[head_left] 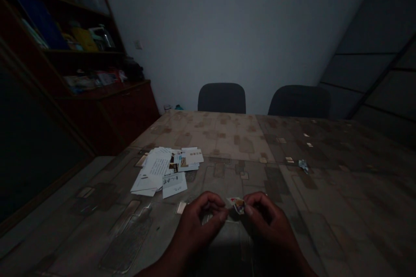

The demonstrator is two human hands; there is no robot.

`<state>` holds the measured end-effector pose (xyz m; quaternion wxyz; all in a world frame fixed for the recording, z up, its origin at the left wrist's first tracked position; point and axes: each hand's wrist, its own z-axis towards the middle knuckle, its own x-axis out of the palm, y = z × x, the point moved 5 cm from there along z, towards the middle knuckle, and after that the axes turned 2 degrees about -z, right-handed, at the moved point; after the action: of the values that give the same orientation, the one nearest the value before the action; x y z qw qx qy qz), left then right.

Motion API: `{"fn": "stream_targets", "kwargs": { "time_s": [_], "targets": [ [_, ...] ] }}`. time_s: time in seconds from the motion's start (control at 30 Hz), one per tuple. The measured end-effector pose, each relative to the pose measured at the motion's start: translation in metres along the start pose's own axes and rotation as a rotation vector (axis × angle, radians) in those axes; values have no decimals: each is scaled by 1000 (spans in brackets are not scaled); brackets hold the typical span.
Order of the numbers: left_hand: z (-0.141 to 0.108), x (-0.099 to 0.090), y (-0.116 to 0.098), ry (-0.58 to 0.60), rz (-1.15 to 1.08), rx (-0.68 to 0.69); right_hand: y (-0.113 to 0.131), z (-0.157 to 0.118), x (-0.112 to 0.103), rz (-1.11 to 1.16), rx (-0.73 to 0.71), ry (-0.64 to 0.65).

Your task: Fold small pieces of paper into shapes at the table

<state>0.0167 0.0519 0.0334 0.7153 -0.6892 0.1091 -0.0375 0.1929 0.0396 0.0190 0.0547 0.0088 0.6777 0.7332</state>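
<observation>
A small crumpled wrapper [238,205], pale with red, yellow and purple print, is held above the table near its front. My right hand [268,216] pinches the wrapper's right side between thumb and fingers. At the wrapper's left tip is my left hand [206,216], its fingers curled and thumb close to the index finger; the dim light hides whether it grips that tip. To the left and farther back lies a loose pile of white cards and papers [157,166], some printed or handwritten.
The table [214,138] has a patterned cover. A small crumpled scrap [303,165] lies on its right side. Two dark chairs [221,98] [299,100] stand at the far edge. A dark red shelf unit [126,106] with various items is at the left.
</observation>
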Motion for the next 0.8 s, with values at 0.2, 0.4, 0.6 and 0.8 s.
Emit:
{"fn": "stream_targets", "kwargs": {
  "time_s": [0.2,0.4,0.6,0.8],
  "targets": [
    [7,18,5,-4,-229,-32,9,-4,0,-92,-50,-31],
    [6,18,17,-32,-305,-58,7,-7,4,-84,23,-22],
    [7,18,14,-32,-355,-118,2,-11,7,-7,151,10],
    [4,17,13,-57,-322,-206,-9,-12,12,127,215,33]
  ]
}}
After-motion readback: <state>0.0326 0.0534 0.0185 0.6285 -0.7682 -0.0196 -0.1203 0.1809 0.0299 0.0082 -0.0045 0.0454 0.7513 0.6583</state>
